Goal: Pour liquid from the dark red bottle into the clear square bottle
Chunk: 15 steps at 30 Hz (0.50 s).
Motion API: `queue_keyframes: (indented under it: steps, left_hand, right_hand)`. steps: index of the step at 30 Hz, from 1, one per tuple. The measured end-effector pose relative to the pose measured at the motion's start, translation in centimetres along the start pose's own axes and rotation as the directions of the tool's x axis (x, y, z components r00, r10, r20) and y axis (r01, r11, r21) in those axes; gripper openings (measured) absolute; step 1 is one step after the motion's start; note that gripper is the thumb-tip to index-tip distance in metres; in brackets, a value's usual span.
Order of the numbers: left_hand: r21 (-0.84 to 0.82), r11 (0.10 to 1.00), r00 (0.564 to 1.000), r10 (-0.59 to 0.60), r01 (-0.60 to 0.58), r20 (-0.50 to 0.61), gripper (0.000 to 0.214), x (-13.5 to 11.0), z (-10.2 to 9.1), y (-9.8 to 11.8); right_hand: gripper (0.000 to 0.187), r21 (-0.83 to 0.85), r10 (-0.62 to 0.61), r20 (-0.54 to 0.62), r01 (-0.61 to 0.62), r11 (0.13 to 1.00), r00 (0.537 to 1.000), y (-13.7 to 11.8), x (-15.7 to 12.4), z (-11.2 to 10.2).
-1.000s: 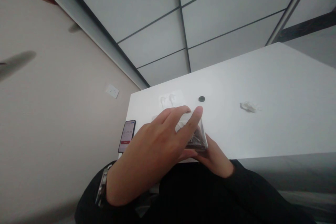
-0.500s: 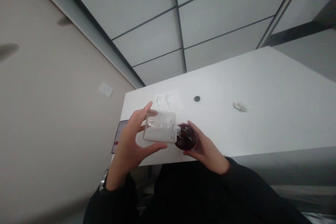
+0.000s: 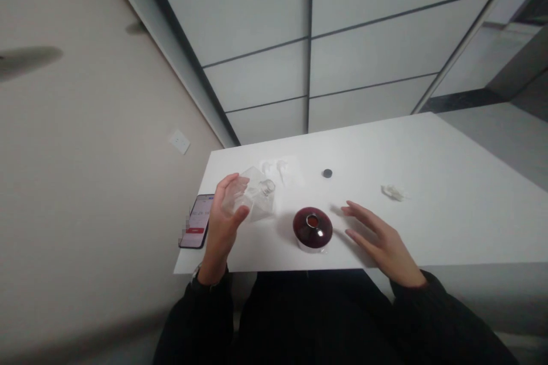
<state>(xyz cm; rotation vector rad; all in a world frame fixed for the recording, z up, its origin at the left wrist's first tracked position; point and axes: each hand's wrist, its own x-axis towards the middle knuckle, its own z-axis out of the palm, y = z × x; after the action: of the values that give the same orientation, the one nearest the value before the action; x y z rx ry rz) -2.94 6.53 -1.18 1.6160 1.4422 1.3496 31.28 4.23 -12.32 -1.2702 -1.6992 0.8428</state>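
Note:
My left hand (image 3: 228, 211) is wrapped around a clear square bottle (image 3: 257, 202), which is tilted with its open neck pointing right and up. No liquid can be made out in it. Upright on the table near the front edge stands a round bottle of dark red liquid (image 3: 311, 234), its neck uncapped. To the right of that round bottle, my right hand (image 3: 379, 236) is open, fingers apart and holding nothing. Beyond it, a small dark cap (image 3: 327, 173) lies on the white table (image 3: 428, 217).
A phone (image 3: 199, 222) with a lit screen lies at the table's left edge. Two white pump tops (image 3: 281, 169) rest on a pale sheet behind the clear bottle. A crumpled whitish piece (image 3: 393, 192) is at right. White panels (image 3: 363, 63) stand behind the table.
My right hand has let go of the round red bottle and moved right. My left hand has drawn the clear bottle away from its mouth, turning its neck upward. The view has shifted.

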Motion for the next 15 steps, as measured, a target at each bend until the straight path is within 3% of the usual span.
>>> queue_keyframes:
  steps: [4, 7, 11, 15]
  left_hand:
    - [-0.05, 0.999, 0.994, 0.018, -0.013, 0.106, 0.092, 0.8, 0.5, 0.6]
    - [-0.035, 0.999, 0.981, 0.041, -0.035, 0.191, 0.079, 1.7, 1.3, 0.9]
    - [0.084, 0.988, 0.972, 0.109, -0.129, 0.206, 0.061, 3.3, 2.2, 0.8]
    - [0.229, 0.96, 0.964, 0.1, -0.158, 0.246, 0.057, 4.5, 2.8, 1.0]
  right_hand:
    - [0.042, -0.163, -0.047, -0.204, 0.014, 0.987, 0.978, 2.0, 0.6, -3.2]
    - [0.039, -0.329, -0.124, -0.292, 0.023, 0.944, 0.948, 4.0, 1.7, -5.6]
    - [0.051, -0.461, -0.154, -0.314, -0.009, 0.887, 0.937, 6.4, 3.7, -7.7]
    - [0.054, -0.523, -0.12, -0.265, -0.039, 0.851, 0.957, 7.6, 4.9, -7.9]
